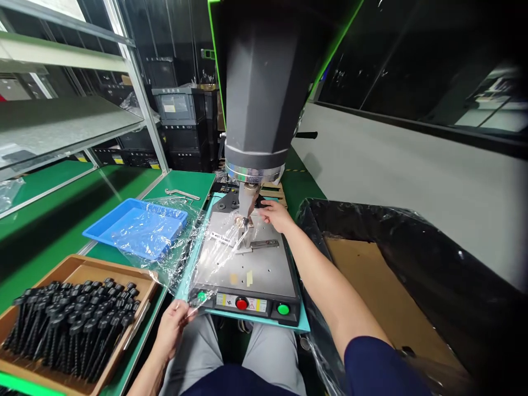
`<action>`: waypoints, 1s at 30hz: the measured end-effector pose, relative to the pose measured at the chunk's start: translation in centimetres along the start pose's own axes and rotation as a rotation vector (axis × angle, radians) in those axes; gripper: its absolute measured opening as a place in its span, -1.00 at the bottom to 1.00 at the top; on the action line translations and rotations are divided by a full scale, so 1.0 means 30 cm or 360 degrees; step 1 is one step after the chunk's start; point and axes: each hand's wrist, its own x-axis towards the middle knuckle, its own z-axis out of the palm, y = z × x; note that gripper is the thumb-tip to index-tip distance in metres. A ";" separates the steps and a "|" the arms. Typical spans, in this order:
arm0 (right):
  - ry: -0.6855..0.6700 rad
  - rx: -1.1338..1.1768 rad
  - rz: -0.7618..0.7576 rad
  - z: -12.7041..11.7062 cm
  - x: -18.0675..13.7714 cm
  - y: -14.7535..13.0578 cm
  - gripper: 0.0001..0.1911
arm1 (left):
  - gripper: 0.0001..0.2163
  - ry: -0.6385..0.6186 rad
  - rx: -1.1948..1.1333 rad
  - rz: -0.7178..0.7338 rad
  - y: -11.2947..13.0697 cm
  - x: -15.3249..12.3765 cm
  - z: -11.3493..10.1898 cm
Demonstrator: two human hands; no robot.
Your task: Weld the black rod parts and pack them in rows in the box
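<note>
My left hand [175, 324] is closed in a pinch on the edge of a clear plastic bag [175, 269], at the front left corner of the machine base. The film spreads over part of the metal plate [259, 272] and the blue tray. My right hand [277, 216] reaches to the right side of the machine's metal horn [248, 199], fingers stretched and slightly apart; nothing clear shows in them. Below the horn tip, a small dark part [244, 221] sits at the metal fixture [244, 242], its shape hard to make out.
Left stand a blue tray [132, 220], a brown tray [78, 264] of black ribbed-stem parts, and a wrench [182, 194]. A red button [241, 303] and green button [283, 309] line the base's front. A black-lined bin [355, 220] with cardboard stands right.
</note>
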 end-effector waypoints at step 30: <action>0.0783 -0.0225 -0.0042 -0.156 -0.155 0.128 -0.78 | -0.69 0.0324 0.0069 -0.0199 -0.095 0.040 -0.103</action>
